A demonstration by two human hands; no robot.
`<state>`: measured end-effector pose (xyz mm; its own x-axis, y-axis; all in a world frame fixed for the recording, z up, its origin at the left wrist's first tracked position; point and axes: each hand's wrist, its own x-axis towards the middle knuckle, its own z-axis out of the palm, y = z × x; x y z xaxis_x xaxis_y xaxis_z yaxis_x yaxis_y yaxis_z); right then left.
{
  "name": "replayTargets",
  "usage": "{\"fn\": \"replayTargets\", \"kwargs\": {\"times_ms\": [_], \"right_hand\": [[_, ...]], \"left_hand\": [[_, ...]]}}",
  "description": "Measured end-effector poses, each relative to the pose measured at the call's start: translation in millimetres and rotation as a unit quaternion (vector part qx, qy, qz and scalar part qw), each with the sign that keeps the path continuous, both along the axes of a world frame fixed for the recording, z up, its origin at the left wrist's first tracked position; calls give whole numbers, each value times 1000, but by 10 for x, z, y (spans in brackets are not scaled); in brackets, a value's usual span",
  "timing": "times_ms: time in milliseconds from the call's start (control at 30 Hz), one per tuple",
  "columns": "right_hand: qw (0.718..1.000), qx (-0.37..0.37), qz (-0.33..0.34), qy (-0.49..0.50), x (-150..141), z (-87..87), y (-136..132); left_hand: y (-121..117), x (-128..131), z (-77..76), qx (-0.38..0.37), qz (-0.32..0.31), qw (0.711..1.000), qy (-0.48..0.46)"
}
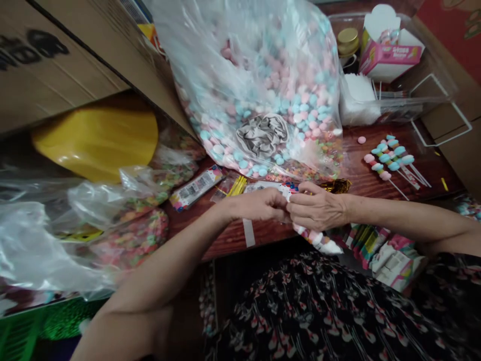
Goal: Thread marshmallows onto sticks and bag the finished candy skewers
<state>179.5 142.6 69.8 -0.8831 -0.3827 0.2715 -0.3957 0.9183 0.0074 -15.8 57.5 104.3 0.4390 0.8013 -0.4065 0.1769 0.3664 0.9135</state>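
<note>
1. Candy skewer (317,239) sits just below my hands, its pink and white pieces poking out past my right grip (317,210) and over the front edge of the reddish wooden tabletop (233,235).
2. That right grip and my left grip (259,205) are both closed and almost meeting, fingers curled around a printed wrapper (290,191) at the skewer's upper end. My fingers hide most of that end, so I cannot tell how much of the skewer each grip has hold of.
3. A slack pinch could let the skewer slip past the edge and onto my black floral clothing (311,306).
4. Too hard a pull between my grips could tear the thin wrapper or work the candies loose.
5. A gold foil packet (337,186) lies just beyond my right grip. Beyond it are finished skewers (391,159) and a loose pink candy (361,140), which a careless swing of my right forearm could scatter.
6. A large clear bag of pastel candies (259,75), closed with a gray tie (262,135), slumps close behind my hands. A knock could shift it onto the tabletop's smaller items, such as the barcoded packet (196,188).
</note>
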Motion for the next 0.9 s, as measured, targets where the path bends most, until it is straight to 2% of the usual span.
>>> {"fn": "replayTargets", "kwargs": {"times_ms": [67, 100, 133, 167, 200, 267, 300, 333, 433, 533, 567, 667, 733, 833, 900], "right_hand": [[999, 17, -45, 22, -60, 77, 63], [997, 13, -69, 33, -89, 113, 92], [995, -2, -94, 44, -119, 147, 115], [991, -29, -118, 56, -147, 180, 130], [986, -65, -140, 69, -175, 212, 134], [967, -158, -178, 94, -225, 253, 100], [954, -210, -190, 100, -247, 256, 63], [939, -264, -195, 97, -267, 244, 17], [888, -413, -198, 33, -323, 130, -128], [848, -475, -229, 46, -378, 29, -205], [842, -477, -238, 80, -397, 20, -218], [820, -500, -237, 145, -466, 34, -267], [773, -576, -234, 128, -527, 7, -330], [648, -725, -226, 59, -628, -155, -485], [570, -795, -208, -5, -669, -300, -640]], "left_hand": [[-36, -20, 297, 107, 121, 985, 63], [-87, 1, 415, 140, 163, 974, 78], [-151, 39, 491, 155, 177, 969, 79], [-219, 86, 515, 154, 163, 972, 68], [-282, 135, 481, 145, 129, 980, 52], [-358, 208, 272, 127, 90, 988, 15], [-364, 222, 123, 123, 126, 984, -4], [-352, 220, -30, 142, 208, 967, -24], [-288, 152, -389, 183, 335, 924, -26], [-313, 121, -522, 223, 440, 870, -18], [-350, 134, -535, 218, 449, 866, -29], [-502, 205, -545, 183, 402, 895, -60], [-609, 220, -552, 218, 391, 894, -7], [-790, 141, -577, 329, 386, 848, 157], [-971, 68, -609, 375, 345, 820, 261]]}}
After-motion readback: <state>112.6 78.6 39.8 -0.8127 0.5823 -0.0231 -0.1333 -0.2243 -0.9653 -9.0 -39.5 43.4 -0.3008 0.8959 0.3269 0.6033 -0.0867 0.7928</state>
